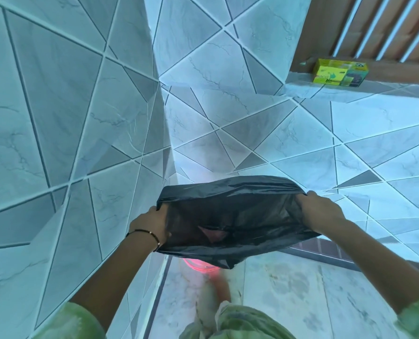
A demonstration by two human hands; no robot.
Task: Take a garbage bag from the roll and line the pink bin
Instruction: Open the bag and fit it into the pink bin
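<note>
My left hand (152, 226) and right hand (318, 211) grip the black garbage bag's (228, 216) stretched mouth, directly above the pink bin (198, 264) at lower centre.

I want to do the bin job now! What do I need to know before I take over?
Left hand grips the left edge of the black bag; right hand grips the right edge.
The bag is off the roll, mouth stretched open, held above the pink bin, which peeks out below it on the floor.
The yellow bag box sits on the ledge.
Done: bag taken and opened.
Left: lower it into the bin and fold the edge over the rim.
</note>
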